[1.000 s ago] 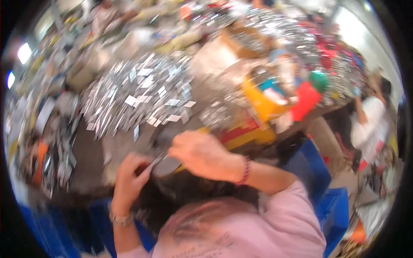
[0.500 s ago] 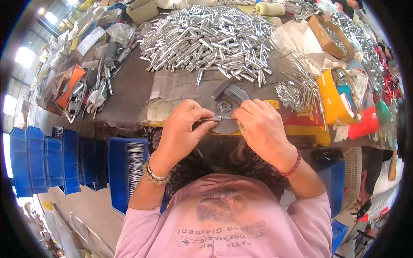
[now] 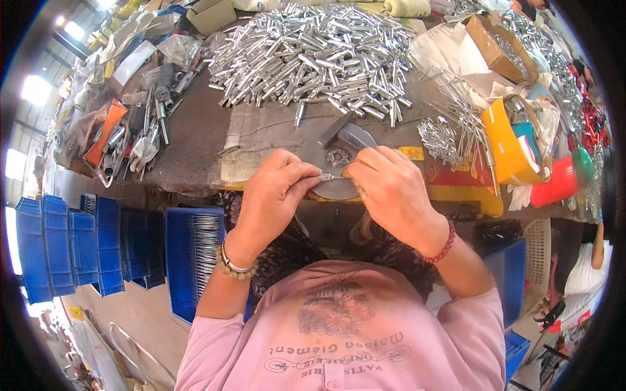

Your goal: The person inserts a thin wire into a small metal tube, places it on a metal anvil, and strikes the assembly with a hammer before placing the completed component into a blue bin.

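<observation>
My left hand (image 3: 277, 189) pinches a small silvery metal tube (image 3: 326, 176) between thumb and fingers, its right end sticking out. From the other side my right hand (image 3: 391, 189) is closed in a pinch, its fingertips close to the tube's slim end. What the right fingers hold is mostly hidden. Both hands are above a round grey metal disc (image 3: 338, 191) by the table's front edge. A ring-shaped cluster of small metal parts (image 3: 337, 158) lies on the disc. Behind it rests a hammer (image 3: 349, 135) with a dark head.
A large heap of metal tubes (image 3: 313, 58) covers the table's back. Thin rods (image 3: 466, 130), small metal pieces (image 3: 438, 138) and a yellow container (image 3: 508, 146) stand right. Tools (image 3: 153, 117) lie left. Blue bins (image 3: 65, 241) and a blue crate of rods (image 3: 176, 260) are below left.
Both hands have shifted slightly left, and the right fingertips sit nearer the left ones. Less of the slim piece shows between them. The tube stays in the left hand.
</observation>
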Demonstrator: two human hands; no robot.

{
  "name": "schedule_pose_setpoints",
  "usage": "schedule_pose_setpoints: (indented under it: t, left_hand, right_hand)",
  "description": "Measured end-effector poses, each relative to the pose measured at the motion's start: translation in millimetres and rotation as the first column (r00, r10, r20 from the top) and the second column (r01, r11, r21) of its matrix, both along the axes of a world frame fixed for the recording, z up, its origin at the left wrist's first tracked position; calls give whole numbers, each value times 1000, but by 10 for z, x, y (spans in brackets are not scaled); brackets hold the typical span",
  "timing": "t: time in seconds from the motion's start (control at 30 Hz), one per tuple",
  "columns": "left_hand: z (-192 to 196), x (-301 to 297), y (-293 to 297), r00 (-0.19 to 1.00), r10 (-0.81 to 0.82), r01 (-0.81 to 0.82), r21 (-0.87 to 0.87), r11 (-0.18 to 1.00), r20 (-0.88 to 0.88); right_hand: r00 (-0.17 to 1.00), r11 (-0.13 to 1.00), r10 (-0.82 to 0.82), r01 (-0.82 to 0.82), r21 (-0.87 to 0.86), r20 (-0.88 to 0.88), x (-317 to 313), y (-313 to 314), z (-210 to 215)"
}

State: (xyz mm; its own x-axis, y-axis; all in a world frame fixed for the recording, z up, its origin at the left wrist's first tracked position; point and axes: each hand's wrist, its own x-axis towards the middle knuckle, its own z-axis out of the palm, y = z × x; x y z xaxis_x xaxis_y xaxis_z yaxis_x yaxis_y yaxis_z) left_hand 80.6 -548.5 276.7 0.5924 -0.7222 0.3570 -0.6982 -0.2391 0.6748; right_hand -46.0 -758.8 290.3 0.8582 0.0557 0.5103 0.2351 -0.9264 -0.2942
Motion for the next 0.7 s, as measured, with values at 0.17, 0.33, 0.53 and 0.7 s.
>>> schedule_pose_setpoints:
  t: [0.17,0.33,0.53,0.7]
  left_hand:
    - [-49,-18,2,999,3,-2,-20,1000,38]
    - [-77,-55,23,999,49,-48,-31,998,3]
    - [-62,-91,20,998,58,-56,-70,996,21]
    - [-34,-96,21,999,35,-34,-54,998,23]
  right_hand:
    - [998,998,61,-61,16,-16,56,11,-34]
    - [998,996,55,-57,63,31,15,33,-60]
    - [929,929,-367,369,-21,53,-259,-810,115]
    - [899,896,-433,421,-142,-65,-313,-1010,69]
